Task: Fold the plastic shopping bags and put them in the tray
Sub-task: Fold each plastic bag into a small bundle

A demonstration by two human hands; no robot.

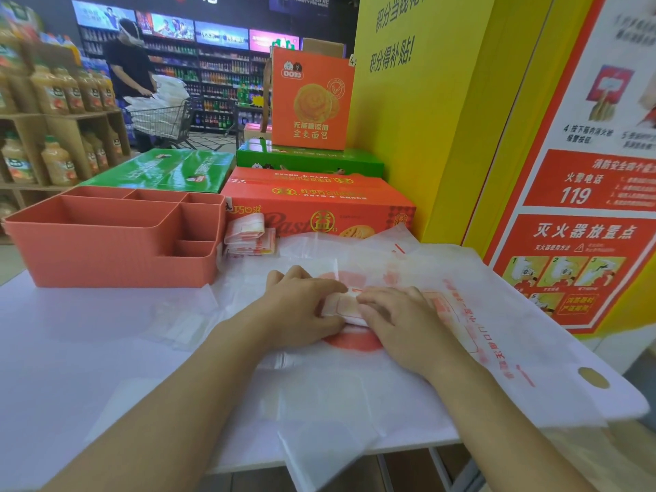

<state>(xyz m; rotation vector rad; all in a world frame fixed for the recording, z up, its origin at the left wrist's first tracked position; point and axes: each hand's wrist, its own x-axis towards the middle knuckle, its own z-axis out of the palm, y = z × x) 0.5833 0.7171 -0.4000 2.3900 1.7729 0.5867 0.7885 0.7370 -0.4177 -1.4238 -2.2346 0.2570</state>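
Note:
A small folded white-and-red plastic bag lies at the middle of the table, on top of flat unfolded bags. My left hand holds its left end with curled fingers, thumb along the near side. My right hand presses flat on its right end. A coral divided tray stands at the back left; I see no bags in its compartments. Two folded bags are stacked just right of the tray.
Red and green cartons are stacked behind the bags, with an upright orange box on top. A yellow pillar and red posters close the right side. Juice shelves stand at left. A person with a shopping cart is far back.

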